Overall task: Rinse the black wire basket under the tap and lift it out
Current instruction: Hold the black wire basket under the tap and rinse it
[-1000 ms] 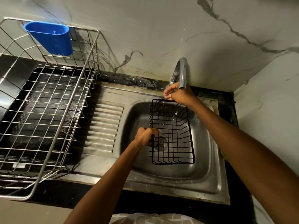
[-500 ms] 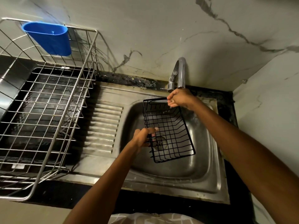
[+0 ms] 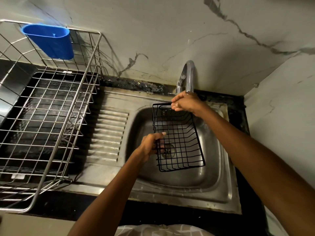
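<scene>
both hands, left hand [image 3: 151, 144] and right hand [image 3: 185, 103], gripping black wire basket [image 3: 179, 138] over sink [image 3: 221, 188], beneath tap [image 3: 188, 75]

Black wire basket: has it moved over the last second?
Yes. The black wire basket has swung so its far end points left of the tap, and it sits skewed over the sink drain instead of square.

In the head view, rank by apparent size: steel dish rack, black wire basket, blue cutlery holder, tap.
1. steel dish rack
2. black wire basket
3. blue cutlery holder
4. tap
The rack's lead partly reflects wide-angle nearness.
</scene>
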